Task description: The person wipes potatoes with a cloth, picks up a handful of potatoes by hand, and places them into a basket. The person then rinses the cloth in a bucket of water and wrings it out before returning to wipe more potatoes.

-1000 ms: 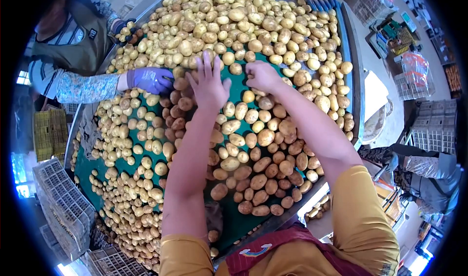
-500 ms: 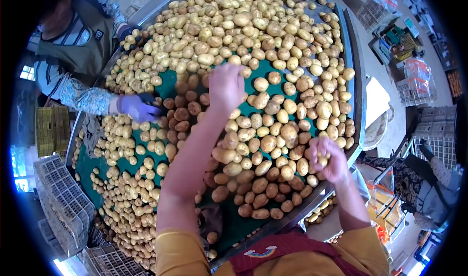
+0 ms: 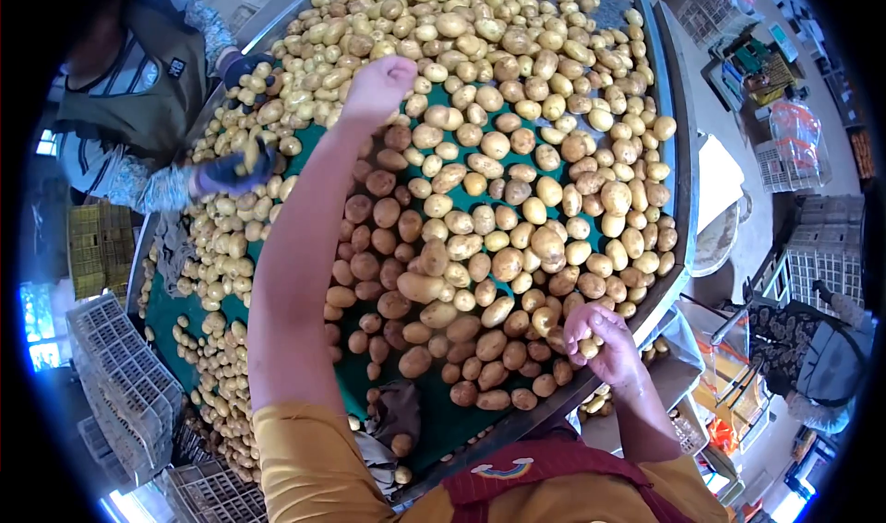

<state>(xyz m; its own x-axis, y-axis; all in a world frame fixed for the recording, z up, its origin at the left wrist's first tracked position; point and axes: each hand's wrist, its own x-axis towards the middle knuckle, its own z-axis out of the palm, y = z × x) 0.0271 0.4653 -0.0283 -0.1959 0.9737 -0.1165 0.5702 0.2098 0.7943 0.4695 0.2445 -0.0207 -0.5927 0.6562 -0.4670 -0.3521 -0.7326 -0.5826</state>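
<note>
Potatoes [image 3: 546, 244] in several sizes lie spread over a green table surface [image 3: 438, 375]. My left hand [image 3: 380, 87] is closed over the potatoes towards the far side, back of the hand up; whatever its fingers hold is hidden. Near the table's front right edge, my right hand [image 3: 604, 343] curls its fingers round a small potato [image 3: 588, 347]. Larger potatoes lie just beyond that hand. In the shade of my left forearm are more potatoes [image 3: 365, 265].
At the left a co-worker's gloved hands [image 3: 231, 170] hold potatoes. A metal rim [image 3: 681, 200] bounds the table on the right. A dark cloth [image 3: 397, 412] lies near my front edge. Plastic crates [image 3: 125, 384] stand lower left. Another person [image 3: 812, 357] is at the right.
My left hand has moved away from me and leftward over the potatoes. My right hand has come closer to the front edge. The co-worker's nearer gloved hand has drawn back left, now with a potato.
</note>
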